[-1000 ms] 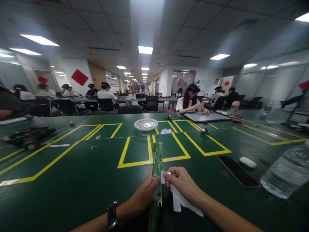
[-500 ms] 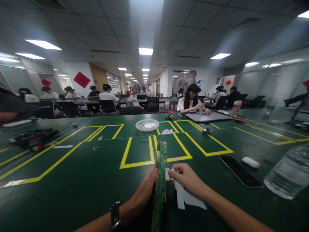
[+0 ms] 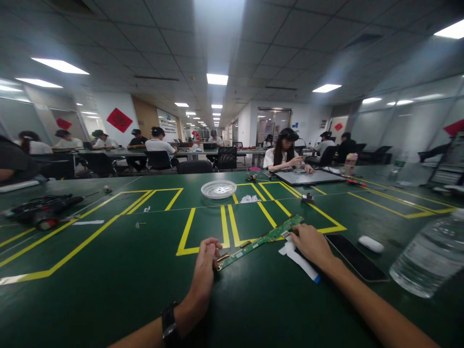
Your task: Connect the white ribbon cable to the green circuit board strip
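Observation:
A long, narrow green circuit board (image 3: 259, 243) lies slantwise between my hands, its far end up to the right. My left hand (image 3: 207, 263) has its fingers loosely curled at the near left end, beside a gold-coloured connector strip. At the other end, my right hand (image 3: 312, 245) grips the board by its edge; the thumb is partly hidden. A white flat ribbon cable (image 3: 301, 261) with a blue tip hangs from the board beneath my right hand.
Yellow tape (image 3: 203, 251) marks rectangles on the green table. A white plastic basket (image 3: 218, 190) stands ahead. On the right are a phone (image 3: 357, 257), a white case (image 3: 370, 244) and a water bottle (image 3: 427, 256). A power tool (image 3: 43, 211) lies left. A person (image 3: 286, 152) works opposite.
The board has swung from upright, edge-on, to slanting with its face showing more. My right hand has moved right and up, carrying the cable; my left hand has shifted slightly left.

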### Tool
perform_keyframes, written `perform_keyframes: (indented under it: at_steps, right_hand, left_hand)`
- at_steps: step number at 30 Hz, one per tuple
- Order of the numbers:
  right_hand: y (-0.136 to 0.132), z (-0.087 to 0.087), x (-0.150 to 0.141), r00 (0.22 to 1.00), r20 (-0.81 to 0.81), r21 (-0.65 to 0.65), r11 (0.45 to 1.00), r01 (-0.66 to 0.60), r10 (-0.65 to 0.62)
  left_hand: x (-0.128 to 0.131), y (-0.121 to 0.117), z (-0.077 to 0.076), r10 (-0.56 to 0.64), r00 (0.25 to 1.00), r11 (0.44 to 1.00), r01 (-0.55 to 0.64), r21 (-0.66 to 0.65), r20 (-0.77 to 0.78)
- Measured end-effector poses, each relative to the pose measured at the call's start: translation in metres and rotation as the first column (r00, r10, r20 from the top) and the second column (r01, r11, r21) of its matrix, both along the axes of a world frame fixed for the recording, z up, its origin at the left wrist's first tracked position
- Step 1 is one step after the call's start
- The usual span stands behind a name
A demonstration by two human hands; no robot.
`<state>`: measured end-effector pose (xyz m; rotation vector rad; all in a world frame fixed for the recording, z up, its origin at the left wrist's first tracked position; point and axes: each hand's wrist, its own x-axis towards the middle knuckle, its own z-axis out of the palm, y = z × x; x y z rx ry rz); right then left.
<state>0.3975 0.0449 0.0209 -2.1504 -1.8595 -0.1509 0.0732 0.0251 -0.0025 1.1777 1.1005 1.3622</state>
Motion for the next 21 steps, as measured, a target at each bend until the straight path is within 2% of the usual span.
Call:
perform_keyframes:
  at_steps: [2, 4, 7, 9, 14, 21]
  right_hand:
    - [-0.001, -0.003, -0.005, 0.995, 0.074, 0.032, 0.997, -0.073, 0.070]
    - [-0.003, -0.004, -0.011, 0.977, 0.093, 0.033, 0.980, -0.196, 0.193]
    - [-0.002, -0.007, -0.018, 0.947, 0.106, 0.000, 0.953, -0.304, 0.302]
    - [0.001, -0.009, -0.017, 0.961, 0.111, -0.003, 0.967, -0.255, 0.253]
    - [0.012, -0.016, -0.001, 0.992, 0.122, -0.006, 0.999, -0.031, 0.032]
    - [0.018, -0.025, 0.008, 0.995, 0.103, -0.055, 0.998, -0.002, 0.008]
  left_hand:
    - [0.000, -0.003, 0.005, 0.018, 0.999, 0.999, -0.017, 0.038, -0.046]
    - [0.001, -0.006, 0.010, 0.021, 0.997, 0.997, -0.015, 0.080, -0.080]
    - [0.003, -0.012, 0.016, -0.049, 0.995, 0.993, 0.058, 0.104, -0.089]
    - [0.006, -0.016, 0.017, -0.118, 0.989, 0.985, 0.128, 0.114, -0.093]
    - [0.011, -0.020, 0.015, -0.296, 0.951, 0.948, 0.304, 0.095, -0.085]
    - [0.014, -0.023, 0.007, -0.450, 0.887, 0.878, 0.461, 0.129, -0.105]
